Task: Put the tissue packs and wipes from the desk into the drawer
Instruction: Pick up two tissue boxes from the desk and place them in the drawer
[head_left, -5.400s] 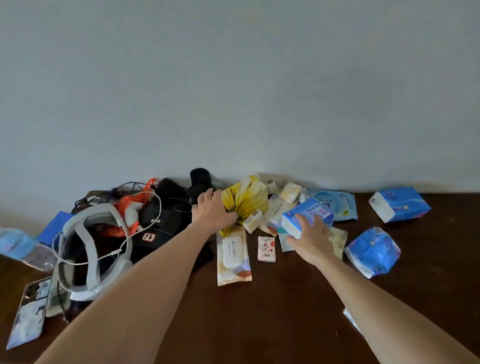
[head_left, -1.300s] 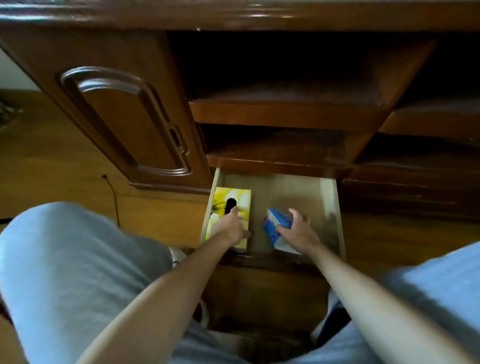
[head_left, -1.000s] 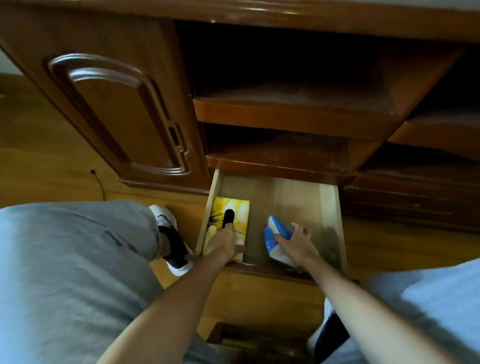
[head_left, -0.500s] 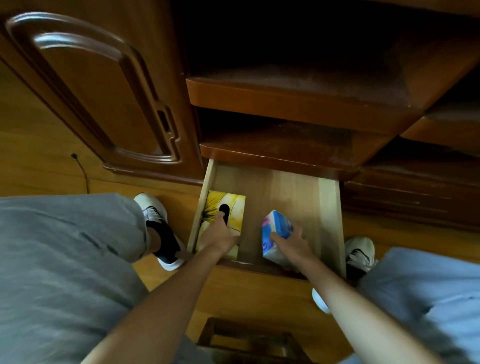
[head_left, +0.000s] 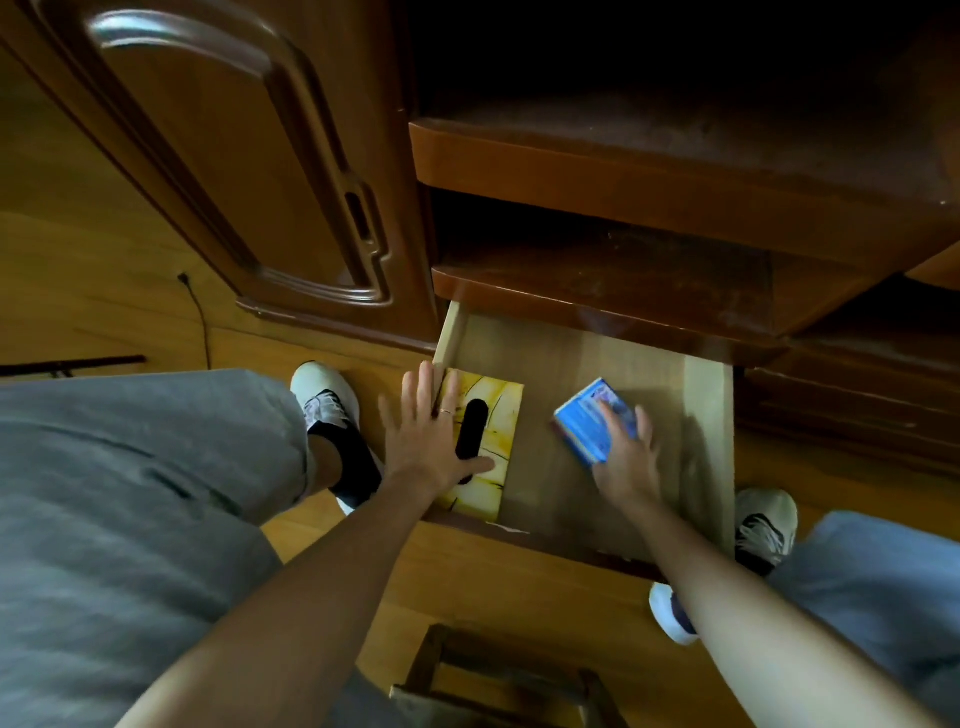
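Dark wood cabinet fills the head view, with the drawer (head_left: 706, 415) pulled out at floor level between our shoes. Yellow tissue pack (head_left: 493, 441) lies flat against the drawer's left wall, near the front. Our left hand (head_left: 431, 441) is spread flat, fingers straight, over the left wall and the pack's edge; it grips nothing. Blue tissue pack (head_left: 587, 421) sits tilted in the middle of the drawer floor, apart from the yellow one. Our right hand (head_left: 628, 457) rests on its near end, fingers (head_left: 613, 421) loosely curved over the top; motion blur, so we can't tell whether it grips or only touches. Judgement: both packs are down and this is the release. To do it well, we press the blue pack flat and nudge it beside the yellow one to leave room for more, then lift both hands straight up to avoid dragging the packs. Counter is out of view, so what remains is unknown.
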